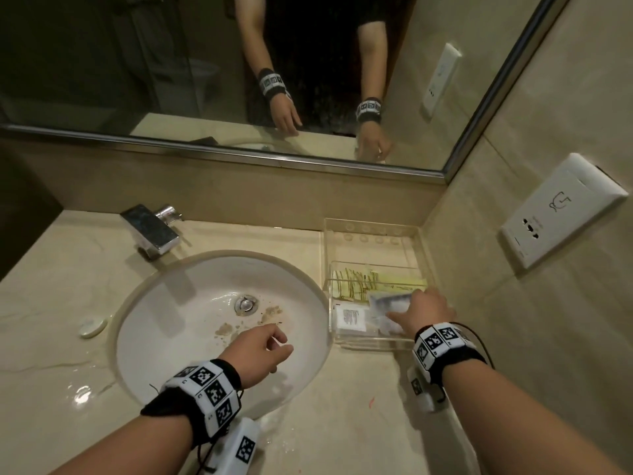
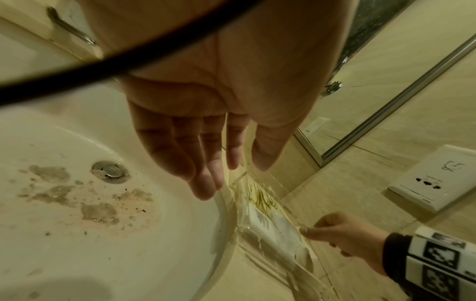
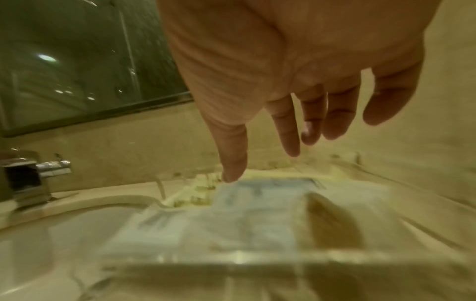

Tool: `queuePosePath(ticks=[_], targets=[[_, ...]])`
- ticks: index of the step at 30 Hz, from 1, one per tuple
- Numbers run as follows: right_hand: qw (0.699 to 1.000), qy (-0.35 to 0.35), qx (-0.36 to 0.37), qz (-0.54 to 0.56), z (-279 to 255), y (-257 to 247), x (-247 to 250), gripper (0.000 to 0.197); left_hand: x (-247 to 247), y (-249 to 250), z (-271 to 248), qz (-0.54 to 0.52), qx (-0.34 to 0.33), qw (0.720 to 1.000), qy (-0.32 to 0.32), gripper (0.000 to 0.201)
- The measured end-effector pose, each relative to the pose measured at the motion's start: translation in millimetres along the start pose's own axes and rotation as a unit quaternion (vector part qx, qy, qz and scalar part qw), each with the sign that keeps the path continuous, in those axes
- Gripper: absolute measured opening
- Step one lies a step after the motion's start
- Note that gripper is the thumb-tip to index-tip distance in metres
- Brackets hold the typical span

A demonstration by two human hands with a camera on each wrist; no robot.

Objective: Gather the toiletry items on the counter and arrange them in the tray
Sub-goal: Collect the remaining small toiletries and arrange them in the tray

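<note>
A clear plastic tray [image 1: 373,223] stands on the counter to the right of the sink. Inside lie yellow striped packets [image 1: 356,284], a white sachet [image 1: 350,318] and a clear wrapped packet [image 1: 385,301]. My right hand [image 1: 407,308] hovers over the tray's near right part with straight, relaxed fingers above the clear packet [image 3: 270,203]; the right wrist view shows nothing held in it [image 3: 262,165]. My left hand [image 1: 274,341] hangs over the sink basin, its fingers relaxed [image 2: 231,175] and holding nothing. A small white round item [image 1: 92,325] lies on the counter left of the sink.
The white sink [image 1: 154,320] has brown stains near its drain [image 1: 245,304]. A chrome faucet [image 1: 150,231] stands behind it. Water pools on the counter [image 1: 82,392] at the front left. A wall socket [image 1: 561,210] is on the right wall, and a mirror [image 1: 171,63] on the back wall.
</note>
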State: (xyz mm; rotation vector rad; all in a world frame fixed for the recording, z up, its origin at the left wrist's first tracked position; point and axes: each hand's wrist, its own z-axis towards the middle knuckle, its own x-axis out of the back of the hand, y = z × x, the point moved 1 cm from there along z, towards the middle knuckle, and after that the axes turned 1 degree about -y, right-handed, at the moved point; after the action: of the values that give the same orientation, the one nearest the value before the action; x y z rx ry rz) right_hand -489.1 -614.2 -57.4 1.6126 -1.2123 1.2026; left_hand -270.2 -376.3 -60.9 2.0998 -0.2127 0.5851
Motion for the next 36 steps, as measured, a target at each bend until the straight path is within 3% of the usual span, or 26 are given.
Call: queuePosePath(ticks=[3, 7, 16, 23, 30, 36], targets=[[0.996, 0.053, 0.066, 0.019, -18, -46, 18, 0.06, 12, -7, -7, -0.011, -0.003, 1.0, 0.0, 0.019], [0.983, 0.067, 0.167, 0.031, -50, -130, 29, 0.058, 45, -26, -26, -0.033, 0.003, 0.999, 0.036, 0.023], [0.927, -0.009, 0.372, 0.048, -149, -336, -8, 0.051, 143, -133, -96, -0.135, 0.079, 0.976, 0.149, 0.02], [0.905, -0.051, 0.421, 0.006, -191, -451, -53, 0.051, 193, -225, -152, -0.213, 0.131, 0.946, 0.204, 0.016], [0.907, -0.051, 0.414, -0.054, -184, -504, -72, 0.047, 212, -279, -185, -0.203, 0.17, 0.941, 0.211, 0.017], [0.896, -0.042, 0.428, -0.112, -179, -520, -84, 0.034, 221, -292, -190, -0.205, 0.174, 0.941, 0.207, 0.022]])
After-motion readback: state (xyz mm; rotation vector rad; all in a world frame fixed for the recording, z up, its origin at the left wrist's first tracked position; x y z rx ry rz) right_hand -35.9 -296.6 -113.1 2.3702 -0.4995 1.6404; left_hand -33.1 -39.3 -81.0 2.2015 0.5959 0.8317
